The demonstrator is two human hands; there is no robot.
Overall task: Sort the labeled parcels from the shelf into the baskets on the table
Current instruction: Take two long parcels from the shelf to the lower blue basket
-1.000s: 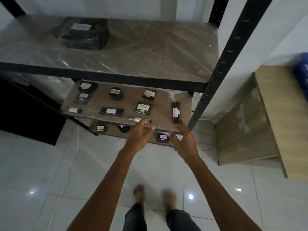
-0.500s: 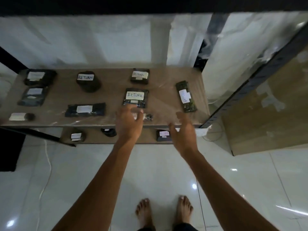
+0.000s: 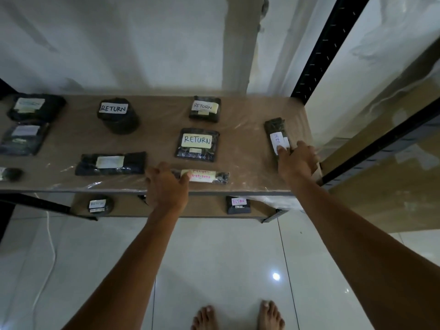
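Several dark wrapped parcels with white labels lie on the plastic-covered shelf board (image 3: 157,139). My left hand (image 3: 166,186) grips the left end of a slim parcel (image 3: 209,176) at the front edge, thumb on its pink-lettered label. My right hand (image 3: 297,160) holds the near end of a narrow parcel (image 3: 275,127) at the right end of the board, thumb on its label. Parcels marked RETURN lie untouched: a round one (image 3: 117,116), a small one (image 3: 204,109) and a flat one (image 3: 197,144). No basket is in view.
A long parcel (image 3: 110,163) and three more (image 3: 35,107) (image 3: 22,139) (image 3: 10,173) lie to the left. Two labeled parcels (image 3: 100,204) (image 3: 238,204) sit on the lower shelf. A black upright (image 3: 319,48) and a wooden panel (image 3: 392,167) stand at the right. A white cable (image 3: 51,234) crosses the floor.
The view dropped below the top shelf and closer to the middle shelf. Both hands reached forward from the front edge and took hold of the slim parcel and the narrow parcel.
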